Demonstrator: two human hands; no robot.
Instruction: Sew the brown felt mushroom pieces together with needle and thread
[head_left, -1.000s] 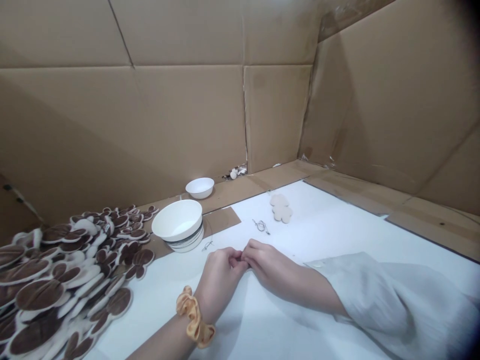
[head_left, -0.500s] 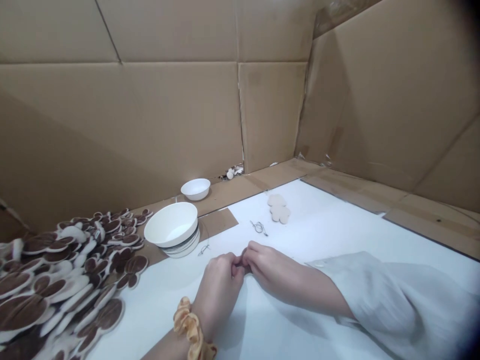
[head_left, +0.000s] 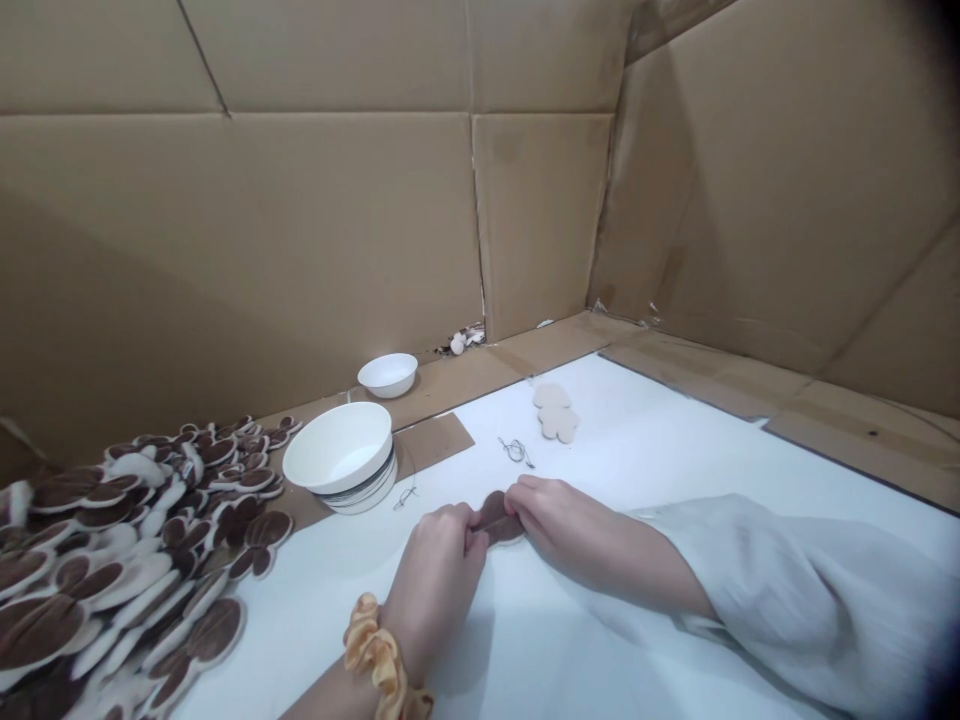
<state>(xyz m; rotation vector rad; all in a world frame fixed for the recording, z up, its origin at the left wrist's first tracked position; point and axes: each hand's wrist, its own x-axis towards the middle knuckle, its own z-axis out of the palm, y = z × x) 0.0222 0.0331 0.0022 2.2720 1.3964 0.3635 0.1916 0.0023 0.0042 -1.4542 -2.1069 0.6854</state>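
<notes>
"So, where is the brown, pale-edged fabric piece (head_left: 493, 505)?"

"To the right of the black-lined white bowl (head_left: 367, 487) and nearer the person, between the two hands, over the white sheet (head_left: 645, 455)."

"How do the hands have it?"

"Both in a narrow pinch. The left hand (head_left: 441, 562) has thumb and finger on the piece's bowl-side end; the right hand (head_left: 574, 528) grips the end away from the bowl, its fingers bent down. The fingertips are partly hidden, so I can't tell how firmly they press."

"Which hand is nearer?"

"To the piece, neither — both touch it. To the bowl, the left."

"And its long axis?"

"I can't be sure, with both ends covered. The middle that shows has a dark crease running roughly from hand to hand, away from the bowl — a rounded brown lobe on its far side, pale edging on the person's side."

"What else lies about?"

"Left of the bowl, a heap of brown-and-white pieces (head_left: 139, 560). Right of it, a tangle of dark thread (head_left: 516, 452), just beyond the right hand; farther right from the bowl, a pale lobed cutout (head_left: 556, 415), lying flat and touched by neither hand."
</notes>
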